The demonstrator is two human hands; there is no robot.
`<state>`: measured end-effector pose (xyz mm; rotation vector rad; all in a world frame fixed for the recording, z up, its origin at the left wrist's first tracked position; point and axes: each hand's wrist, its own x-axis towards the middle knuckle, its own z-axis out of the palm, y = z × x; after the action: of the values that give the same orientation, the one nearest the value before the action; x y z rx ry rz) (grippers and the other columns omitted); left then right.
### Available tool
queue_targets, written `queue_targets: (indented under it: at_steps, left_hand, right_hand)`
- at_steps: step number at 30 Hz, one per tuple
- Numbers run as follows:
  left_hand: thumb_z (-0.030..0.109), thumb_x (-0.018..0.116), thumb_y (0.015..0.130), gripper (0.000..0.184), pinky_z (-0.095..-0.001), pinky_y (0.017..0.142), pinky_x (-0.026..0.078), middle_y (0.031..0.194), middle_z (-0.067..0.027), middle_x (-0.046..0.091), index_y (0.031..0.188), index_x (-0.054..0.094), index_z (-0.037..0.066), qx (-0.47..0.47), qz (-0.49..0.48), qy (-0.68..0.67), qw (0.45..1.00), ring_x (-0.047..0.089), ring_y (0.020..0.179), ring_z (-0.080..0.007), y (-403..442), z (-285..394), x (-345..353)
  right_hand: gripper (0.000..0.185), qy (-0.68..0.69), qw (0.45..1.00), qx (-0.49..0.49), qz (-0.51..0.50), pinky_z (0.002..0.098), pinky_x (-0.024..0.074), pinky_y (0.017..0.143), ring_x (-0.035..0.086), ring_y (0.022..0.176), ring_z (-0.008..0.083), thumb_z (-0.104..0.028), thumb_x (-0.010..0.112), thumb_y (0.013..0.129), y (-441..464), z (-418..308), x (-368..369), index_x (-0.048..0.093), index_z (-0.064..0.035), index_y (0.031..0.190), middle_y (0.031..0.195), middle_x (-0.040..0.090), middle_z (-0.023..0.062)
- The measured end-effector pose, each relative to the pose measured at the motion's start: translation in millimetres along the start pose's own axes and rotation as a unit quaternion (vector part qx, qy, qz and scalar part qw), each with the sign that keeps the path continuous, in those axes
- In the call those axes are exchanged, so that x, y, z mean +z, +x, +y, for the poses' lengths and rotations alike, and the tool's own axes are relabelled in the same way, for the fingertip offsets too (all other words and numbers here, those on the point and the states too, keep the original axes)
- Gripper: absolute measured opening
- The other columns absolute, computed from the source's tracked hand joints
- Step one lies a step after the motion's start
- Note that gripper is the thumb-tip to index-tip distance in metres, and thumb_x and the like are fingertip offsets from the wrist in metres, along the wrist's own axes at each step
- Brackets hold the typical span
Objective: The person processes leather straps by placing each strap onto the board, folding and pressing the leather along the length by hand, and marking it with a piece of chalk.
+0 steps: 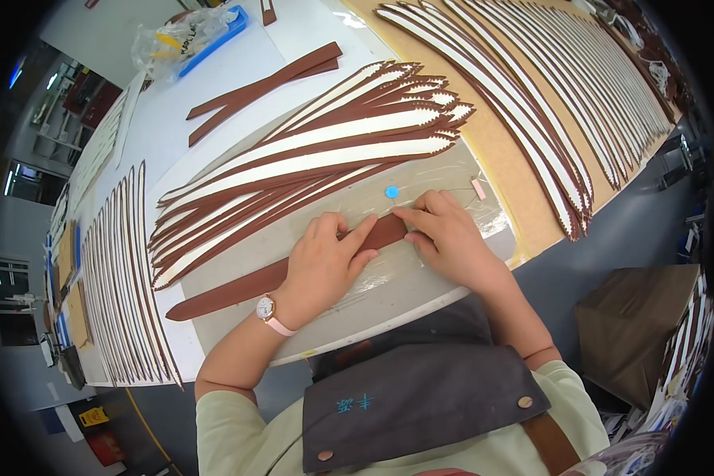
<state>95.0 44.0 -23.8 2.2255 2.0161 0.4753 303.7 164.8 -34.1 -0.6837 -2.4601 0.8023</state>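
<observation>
A long brown strip (238, 297) lies brown side up on the grey mat (373, 297). My left hand (325, 258) rests on its middle part, fingers apart and pressing it flat. At the strip's right end, my right hand (444, 238) pinches the edge between thumb and forefinger. Just above the hands is a small blue disc (392, 192). Behind them a pile of brown strips with white faces (293, 163) spreads across the mat, their right ends jagged.
Two plain brown strips (270, 83) lie crossed farther back. A blue tray (214, 40) with a plastic bag is at the back left. Rows of strips stand at the left (127, 293) and right (563, 87). A pink piece (477, 189) lies right of my hands.
</observation>
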Motion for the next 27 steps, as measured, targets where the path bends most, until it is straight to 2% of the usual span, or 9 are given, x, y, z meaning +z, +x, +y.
queue_targets:
  at_steps: [6,12,18,27]
  left_hand:
    - [0.026,0.075,0.089,0.054,-0.0397,0.089,0.05,0.111,-0.0124,0.055,0.14,0.063,0.011,0.019,0.005,0.028,0.999,0.056,0.101,-0.0296,-7,1,-3]
    - [0.017,0.075,0.088,0.051,-0.0417,0.098,0.05,0.124,-0.0141,0.06,0.137,0.064,0.007,0.004,-0.073,0.019,0.997,0.058,0.113,-0.0316,-26,-13,-32]
    - [0.014,0.075,0.088,0.043,-0.0409,0.095,0.052,0.125,-0.0101,0.065,0.13,0.068,0.008,0.022,-0.027,-0.057,0.998,0.061,0.112,-0.0306,-37,-30,-32]
    - [0.014,0.072,0.09,0.027,-0.041,0.094,0.054,0.126,-0.0113,0.067,0.116,0.072,0.007,0.051,0.008,-0.054,0.997,0.063,0.113,-0.0313,-44,-36,-25]
  right_hand:
    - [0.038,-0.023,1.0,0.001,-0.005,0.0423,0.0497,0.091,0.056,0.102,0.032,-0.001,0.069,0.085,4,-7,-1,0.068,-0.002,0.122,0.104,0.057,0.0122]
    - [0.036,-0.023,0.999,0.015,-0.017,0.0423,0.0496,0.093,0.056,0.103,0.0325,0.0,0.067,0.086,5,-9,-2,0.069,-0.0013,0.122,0.105,0.057,0.0127]
    - [0.035,-0.018,0.999,0.033,-0.031,0.0426,0.0492,0.092,0.055,0.103,0.0329,0.001,0.067,0.087,8,-16,-5,0.069,-0.0007,0.122,0.103,0.057,0.0129]
    - [0.035,-0.025,0.998,0.04,-0.03,0.0421,0.0484,0.091,0.056,0.101,0.0325,0.001,0.068,0.086,9,-17,-4,0.07,-0.002,0.121,0.1,0.058,0.0126]
